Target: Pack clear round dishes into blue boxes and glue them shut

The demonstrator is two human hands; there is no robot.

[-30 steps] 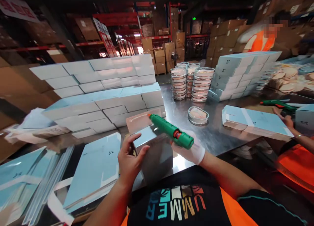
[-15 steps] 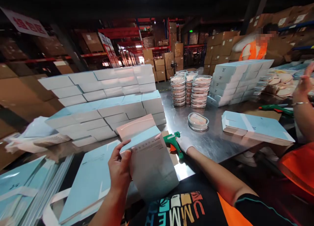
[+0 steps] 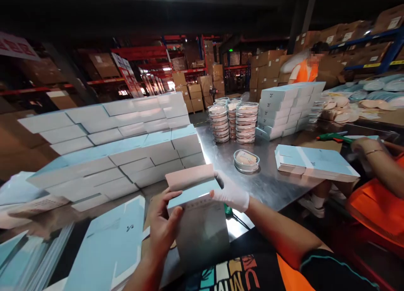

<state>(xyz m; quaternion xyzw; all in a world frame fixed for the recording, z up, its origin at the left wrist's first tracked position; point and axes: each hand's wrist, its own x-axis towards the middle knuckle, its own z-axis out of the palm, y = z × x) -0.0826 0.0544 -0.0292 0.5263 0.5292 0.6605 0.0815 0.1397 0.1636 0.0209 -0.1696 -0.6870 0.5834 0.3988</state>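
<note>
The folded carton (image 3: 197, 215) is held upright over the near edge of the bench (image 3: 268, 181), just in front of the chest. The left hand (image 3: 162, 226), bare, is closed on its left edge, thumb on the near face and fingers behind. The right hand (image 3: 232, 194), in a white glove, is pinched on the upper right corner, where the pale blue flap meets the pink top flap. Both hands are occupied by this one carton; nothing else is held.

Handling, judged: light, thin card, stiff along the creases but easily bowed across the grey panel. The coated surface is probably slick, so the folded edges and corners are judged the best places to grip.

Just below the right hand, part of a green glue gun (image 3: 229, 210) is seen lying on the bench. Left of the hands lie flat blue carton blanks (image 3: 107, 244). Beyond, a wall of stacked boxes (image 3: 120, 144) is noted; to the right, a lidded round dish (image 3: 246, 160), columns of stacked dishes (image 3: 232, 120), and another flat stack (image 3: 312, 162). A co-worker's arm (image 3: 375, 160) rests at the far right.
</note>
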